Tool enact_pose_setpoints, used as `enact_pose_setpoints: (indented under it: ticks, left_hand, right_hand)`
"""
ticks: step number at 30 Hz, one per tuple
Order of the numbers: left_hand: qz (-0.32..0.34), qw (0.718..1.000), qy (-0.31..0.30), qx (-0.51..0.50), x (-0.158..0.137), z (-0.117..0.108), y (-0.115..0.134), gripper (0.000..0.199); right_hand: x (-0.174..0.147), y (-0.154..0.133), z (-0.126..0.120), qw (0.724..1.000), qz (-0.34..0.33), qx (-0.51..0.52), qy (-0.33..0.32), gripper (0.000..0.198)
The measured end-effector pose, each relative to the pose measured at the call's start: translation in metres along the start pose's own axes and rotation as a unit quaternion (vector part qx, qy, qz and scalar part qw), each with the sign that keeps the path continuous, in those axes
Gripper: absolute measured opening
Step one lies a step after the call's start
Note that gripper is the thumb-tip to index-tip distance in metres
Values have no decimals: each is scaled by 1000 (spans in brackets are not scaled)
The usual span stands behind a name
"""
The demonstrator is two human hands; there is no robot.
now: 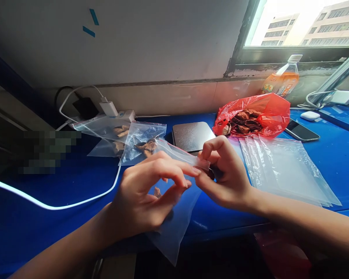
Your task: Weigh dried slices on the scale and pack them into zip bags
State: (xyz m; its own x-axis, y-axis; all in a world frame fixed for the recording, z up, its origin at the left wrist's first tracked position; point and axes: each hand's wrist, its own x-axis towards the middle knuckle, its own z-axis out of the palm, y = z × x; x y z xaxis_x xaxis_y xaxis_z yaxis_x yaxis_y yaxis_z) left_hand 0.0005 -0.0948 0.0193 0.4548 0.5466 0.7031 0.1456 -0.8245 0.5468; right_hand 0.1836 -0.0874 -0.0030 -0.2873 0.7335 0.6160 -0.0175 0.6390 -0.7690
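Observation:
A clear zip bag [180, 223] hangs tilted between my hands over the front edge of the blue table, with a small brown dried piece showing inside. My left hand [148, 193] is closed, thumb and fingers pinching the bag near its zip strip. At the strip's right end, my right hand [228, 176] grips the corner between thumb and bent fingers. Behind my left hand lies a filled zip bag [147, 145] of brown dried pieces. A flat silver scale [193, 135] sits just beyond my hands. My fingers hide part of the bag's opening.
Right of the scale rests an open red plastic bag [267, 108] of dried brown pieces. Several flat zip bags [291, 170] lie in front of it, near a phone [302, 130]. An orange drink bottle [285, 79] stands behind. A white cable [84, 203] crosses the left side.

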Motion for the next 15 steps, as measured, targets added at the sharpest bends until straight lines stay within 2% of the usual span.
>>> enact_pose_setpoints:
  ticks: [3, 5, 7, 9, 12, 15]
  left_hand:
    - [-23, 989, 122, 82, 5, -10, -14, 24]
    - [-73, 970, 185, 142, 10, -22, -26, 34]
    - [-138, 965, 171, 141, 14, -36, -36, 33]
    - [-175, 972, 115, 103, 17, -47, -40, 26]
    - [-170, 983, 44, 54, 16, -55, -40, 27]
    - [-162, 986, 45, 20, 11, -56, -40, 19]
  right_hand:
    - [-1, -1, -1, 999, -34, -8, 1, 31]
    - [-2, -2, -1, 999, -53, -4, 3, 31]
    - [-3, -3, -1, 997, -74, 2, 9, 32]
    - [-4, -4, -1, 995, -95, 7, 16, 32]
    - [-4, -5, -2, 993, -112, 5, 28, 33]
    - [-3, -8, -4, 993, -115, 2, 33, 35]
